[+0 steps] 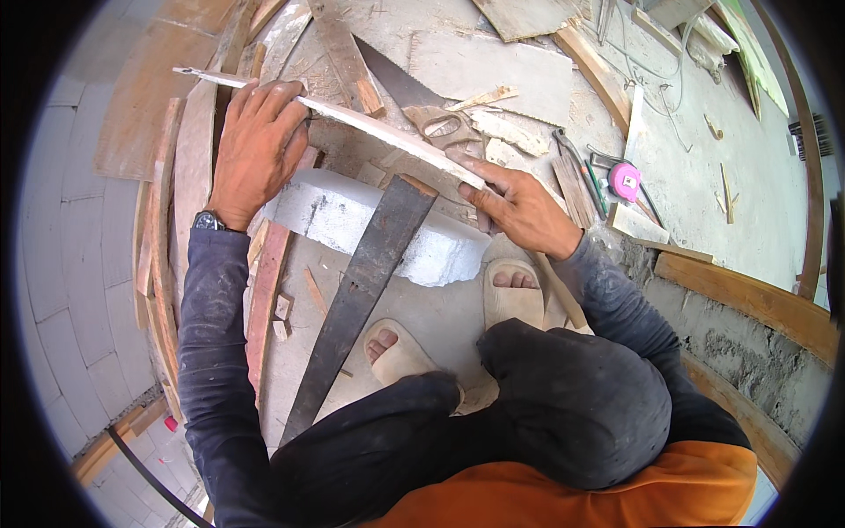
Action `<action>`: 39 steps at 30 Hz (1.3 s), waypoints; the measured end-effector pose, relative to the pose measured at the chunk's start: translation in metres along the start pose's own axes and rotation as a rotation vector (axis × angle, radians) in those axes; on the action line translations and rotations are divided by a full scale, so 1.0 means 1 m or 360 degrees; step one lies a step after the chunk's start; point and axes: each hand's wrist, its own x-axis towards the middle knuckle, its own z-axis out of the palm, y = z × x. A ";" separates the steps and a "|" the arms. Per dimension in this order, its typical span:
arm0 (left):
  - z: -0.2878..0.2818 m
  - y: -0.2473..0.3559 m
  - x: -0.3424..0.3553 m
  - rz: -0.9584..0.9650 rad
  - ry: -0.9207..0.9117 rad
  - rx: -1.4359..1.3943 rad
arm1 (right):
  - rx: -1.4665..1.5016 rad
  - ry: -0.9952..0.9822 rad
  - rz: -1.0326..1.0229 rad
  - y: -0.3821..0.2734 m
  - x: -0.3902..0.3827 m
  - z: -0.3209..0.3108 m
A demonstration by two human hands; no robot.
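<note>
A thin white strip, seemingly wood (378,130), is held slantwise in front of me, its jagged far-left end sticking out beyond my left hand (260,145). The fingers of that hand bend over the strip. My right hand (524,209) pinches its other end between thumb and fingers. Below the strip lies a rough white block (330,211) on the floor, with a dark plank (356,295) resting across it and reaching toward my left leg. Just beyond the strip is a handsaw (398,79), its wooden handle (440,128) near the strip's middle.
To the right of my right hand are a pink tape measure (625,181) and pliers (572,145). Long boards (163,238) lean by the block wall (75,255) at left. Wood offcuts and a flat board (493,75) litter the floor ahead. A timber-edged ledge (748,299) runs at right.
</note>
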 end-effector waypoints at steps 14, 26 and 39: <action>-0.020 0.002 -0.015 0.0053 -0.0197 0.0010 | -0.0819 0.0236 -0.0546 0.009 -0.005 0.009; -0.027 0.099 -0.162 -0.1816 -0.0341 -0.1873 | -0.1090 0.0315 -0.0638 0.048 0.005 0.027; -0.020 0.171 -0.176 -0.1673 -0.0459 -0.1601 | -0.0987 0.0425 -0.0660 0.036 0.002 0.033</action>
